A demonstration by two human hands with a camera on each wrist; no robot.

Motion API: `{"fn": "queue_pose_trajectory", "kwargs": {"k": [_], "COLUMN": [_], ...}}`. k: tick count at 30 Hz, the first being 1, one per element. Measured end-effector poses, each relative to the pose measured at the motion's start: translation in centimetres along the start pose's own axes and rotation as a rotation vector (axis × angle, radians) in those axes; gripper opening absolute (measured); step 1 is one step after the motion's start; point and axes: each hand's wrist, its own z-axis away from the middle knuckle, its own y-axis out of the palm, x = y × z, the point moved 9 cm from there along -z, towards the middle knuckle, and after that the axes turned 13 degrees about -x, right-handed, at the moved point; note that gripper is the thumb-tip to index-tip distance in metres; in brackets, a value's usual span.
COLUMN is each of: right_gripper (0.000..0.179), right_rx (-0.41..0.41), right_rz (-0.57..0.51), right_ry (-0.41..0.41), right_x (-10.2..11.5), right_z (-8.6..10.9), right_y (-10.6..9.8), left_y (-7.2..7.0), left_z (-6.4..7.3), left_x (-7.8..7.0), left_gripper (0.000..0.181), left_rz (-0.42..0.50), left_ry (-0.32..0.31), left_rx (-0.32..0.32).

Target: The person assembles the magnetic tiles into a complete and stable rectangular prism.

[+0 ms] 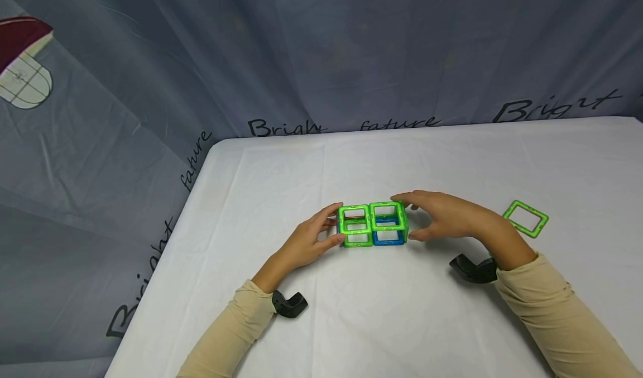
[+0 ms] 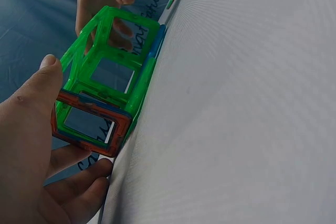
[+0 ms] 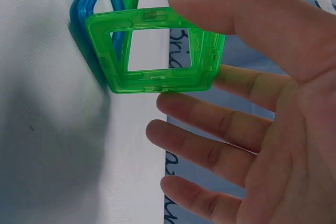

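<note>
A box-like build of magnetic tiles (image 1: pixel 370 225), two frames wide, stands on the white tabletop, mostly green with blue parts. At its left end my left hand (image 1: pixel 311 243) grips it, thumb on the near side and fingers on the far side. A red tile (image 2: pixel 123 129) shows at that end in the left wrist view. My right hand (image 1: pixel 447 215) is around the right end; its forefinger touches the far upper corner, and its thumb looks slightly apart. In the right wrist view the fingers lie fairly straight beside the green end tile (image 3: pixel 157 17).
A loose green square tile (image 1: pixel 531 210) lies right of the build, beyond my right wrist. A small green piece shows partly beside that wrist. Black cameras (image 1: pixel 291 305) are worn at both wrists. A grey-blue printed curtain (image 1: pixel 351 60) hangs behind and left of the white table (image 1: pixel 382 322).
</note>
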Motion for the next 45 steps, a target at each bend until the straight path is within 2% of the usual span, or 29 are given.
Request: {"fn": "queue_pose_trajectory", "kwargs": {"k": [13,33,41,45], "right_gripper": [0.063,0.063,0.072,0.071], "right_rx": [-0.062,-0.050,-0.044,-0.063], "right_rz": [0.029,0.005,0.001,0.006], "right_ry": [-0.036,-0.001,0.058,0.097], "right_x": [0.7,0.8,-0.6,-2.4], "right_z": [0.4,0.5,1.0,1.7], "right_y": [-0.8,-0.6,0.2,-0.5], "left_y": [-0.2,-0.5,0.0,0.3], "left_z": [-0.1,0.0,-0.3,-0.5], "left_x": [-0.3,-0.7,-0.4,-0.4], "left_gripper": [0.063,0.065,0.066,0.067], "left_rz": [-0.006,-0.014,-0.021,-0.026], "left_ry": [0.011,0.020,0.012,-0.004], "left_rx": [-0.005,-0.005,0.012,0.023]}}
